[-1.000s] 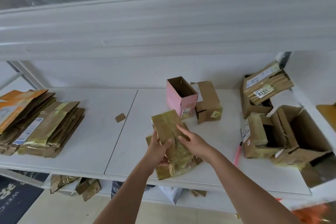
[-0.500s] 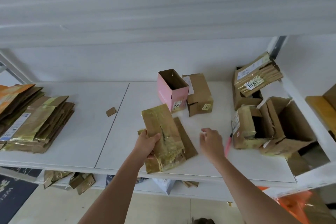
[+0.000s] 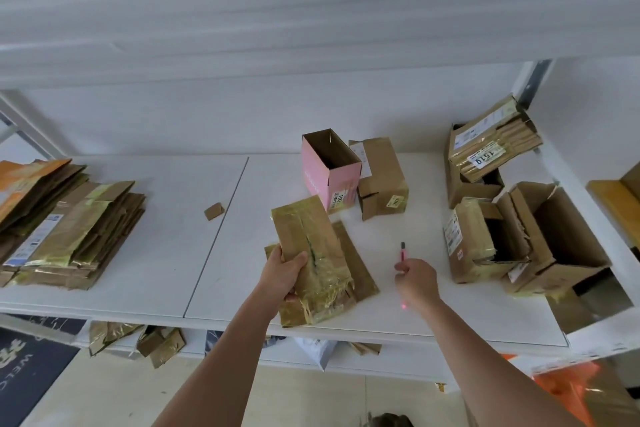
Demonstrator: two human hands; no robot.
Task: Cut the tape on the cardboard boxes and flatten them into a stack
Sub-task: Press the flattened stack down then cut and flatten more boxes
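White shelf surface: left hand grips a flattened taped box; right hand holds a pink cutter. Open pink box appears empty.

Pink box is showing a brown interior; pink cutter is carrying a black tip; brown taped box is showing glossy yellowish tape.

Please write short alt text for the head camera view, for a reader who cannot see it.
A person's left hand grips a tape-covered flattened box on a white shelf, while the right hand holds a pink cutter. Flattened boxes are stacked at left; unflattened boxes wait at right.
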